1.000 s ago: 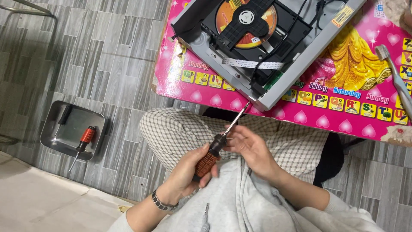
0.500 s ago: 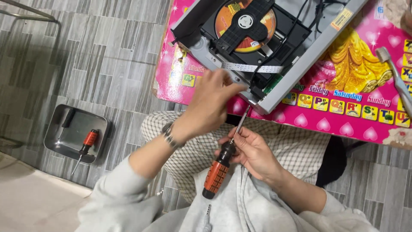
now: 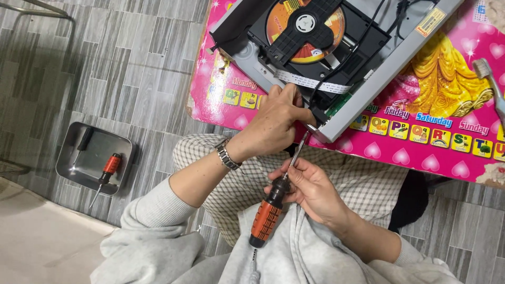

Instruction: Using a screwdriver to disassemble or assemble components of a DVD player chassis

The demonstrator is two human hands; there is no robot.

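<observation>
An opened grey disc player [image 3: 368,73] with an orange disc [image 3: 305,26] under a black clamp lies on a small pink table [image 3: 431,142]. My left hand [image 3: 276,123] rests on the player's near corner, fingers pinching at its edge beside a white ribbon cable [image 3: 310,82]. My right hand [image 3: 313,189] grips an orange-and-black screwdriver [image 3: 269,215] near the top of its handle. The shaft points up toward that same corner, and its tip is hidden beside my left fingers.
A metal tray [image 3: 92,158] on the grey tiled floor at left holds a smaller orange screwdriver [image 3: 108,171] and a black tool. A toothbrush [image 3: 489,81] lies at the table's right edge. My knees in checked trousers sit under the table.
My left hand let go of the screwdriver handle and reached up to the player's corner. My right hand now holds the screwdriver alone, still pointing at that corner.
</observation>
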